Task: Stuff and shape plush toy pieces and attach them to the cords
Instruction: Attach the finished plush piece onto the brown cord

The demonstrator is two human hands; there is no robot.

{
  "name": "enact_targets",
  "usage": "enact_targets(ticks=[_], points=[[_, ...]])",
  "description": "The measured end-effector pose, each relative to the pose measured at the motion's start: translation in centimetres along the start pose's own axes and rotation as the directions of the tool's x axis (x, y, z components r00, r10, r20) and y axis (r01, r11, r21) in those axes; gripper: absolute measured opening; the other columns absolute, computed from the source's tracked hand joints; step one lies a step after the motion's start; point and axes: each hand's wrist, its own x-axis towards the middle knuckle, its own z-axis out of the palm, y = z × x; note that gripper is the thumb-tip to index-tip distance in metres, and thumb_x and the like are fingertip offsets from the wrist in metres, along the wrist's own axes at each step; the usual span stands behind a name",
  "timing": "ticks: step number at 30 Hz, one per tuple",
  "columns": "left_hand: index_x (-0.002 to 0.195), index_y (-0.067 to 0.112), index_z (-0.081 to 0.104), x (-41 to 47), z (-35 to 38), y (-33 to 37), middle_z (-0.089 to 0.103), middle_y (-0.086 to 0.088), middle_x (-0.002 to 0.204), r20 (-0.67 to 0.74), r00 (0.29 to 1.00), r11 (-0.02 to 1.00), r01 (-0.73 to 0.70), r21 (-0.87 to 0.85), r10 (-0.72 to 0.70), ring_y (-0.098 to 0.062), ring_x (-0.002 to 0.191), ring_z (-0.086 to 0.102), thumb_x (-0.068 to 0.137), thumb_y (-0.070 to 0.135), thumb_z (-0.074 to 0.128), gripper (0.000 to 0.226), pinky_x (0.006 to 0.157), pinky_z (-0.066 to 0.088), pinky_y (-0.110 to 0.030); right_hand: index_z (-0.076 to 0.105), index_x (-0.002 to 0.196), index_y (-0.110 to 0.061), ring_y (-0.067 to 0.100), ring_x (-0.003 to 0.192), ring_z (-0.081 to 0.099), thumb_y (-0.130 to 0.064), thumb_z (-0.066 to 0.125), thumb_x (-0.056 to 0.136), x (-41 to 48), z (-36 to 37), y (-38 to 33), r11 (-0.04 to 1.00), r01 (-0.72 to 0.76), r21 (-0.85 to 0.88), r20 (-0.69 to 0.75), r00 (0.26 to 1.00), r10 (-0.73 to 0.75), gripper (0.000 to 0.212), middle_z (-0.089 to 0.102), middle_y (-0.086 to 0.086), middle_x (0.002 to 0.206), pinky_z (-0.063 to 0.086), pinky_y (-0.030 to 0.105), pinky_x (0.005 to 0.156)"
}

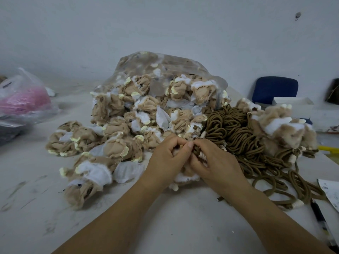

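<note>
White desk [36,208], scuffed, set against a pale wall [165,24]. Far left of the clear bag [165,65]: thin plastic bag [23,99] with pink contents. Tan-and-white plush pieces [113,125] spill from the clear bag's mouth onto the desk. In front of the clear bag: left hand [168,158], fingers curled, pinching one plush piece [185,177]; right hand [214,162] touching the left, fingers curled round a brown cord end [197,153]. Right of the clear bag: heap of coiled brown cords [234,129]. Beyond the heap, blue chair [275,88]. Nearer, at the right edge, pen [319,217].
</note>
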Motion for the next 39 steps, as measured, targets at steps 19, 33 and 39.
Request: enact_targets(ticks=[19, 33, 39], points=[[0.084, 0.028, 0.061, 0.1, -0.1, 0.0, 0.063, 0.009, 0.085, 0.022, 0.997, 0.993, -0.074, 0.089, 0.073, 0.000, 0.078, 0.057, 0.093, 0.016, 0.066, 0.016, 0.071, 0.044, -0.010, 0.053, 0.119, -0.036, -0.001, 0.075, 0.045, -0.045, 0.043, 0.091, 0.4, -0.6, 1.0, 0.992, 0.095, -0.082, 0.027, 0.995, -0.094, 0.030, 0.041, -0.023, 0.088, 0.045, 0.024, 0.052], [0.075, 0.024, 0.058, 0.2, 0.5, -0.6, 0.061, 0.009, 0.079, -0.071, 0.994, 0.986, -0.070, 0.152, 0.082, -0.001, 0.071, 0.054, 0.096, 0.019, 0.058, 0.021, 0.066, 0.042, -0.011, 0.063, 0.089, -0.017, 0.004, 0.058, 0.036, -0.038, 0.043, 0.092, 0.0, -0.4, 0.0, 0.952, 0.094, -0.292, -0.093, 0.988, -0.127, 0.029, 0.051, -0.006, 0.078, 0.024, 0.014, 0.039], [0.082, 0.018, 0.064, 0.1, 0.8, -0.7, 0.062, 0.001, 0.080, -0.045, 0.997, 0.992, -0.063, 0.109, 0.069, -0.008, 0.075, 0.056, 0.100, 0.019, 0.054, 0.021, 0.067, 0.043, -0.014, 0.057, 0.120, -0.019, 0.016, 0.078, 0.062, -0.045, 0.033, 0.090, 0.3, 0.6, -0.2, 0.969, -0.027, -0.246, -0.031, 0.999, 0.020, 0.047, 0.059, -0.002, 0.107, 0.041, 0.027, 0.052]])
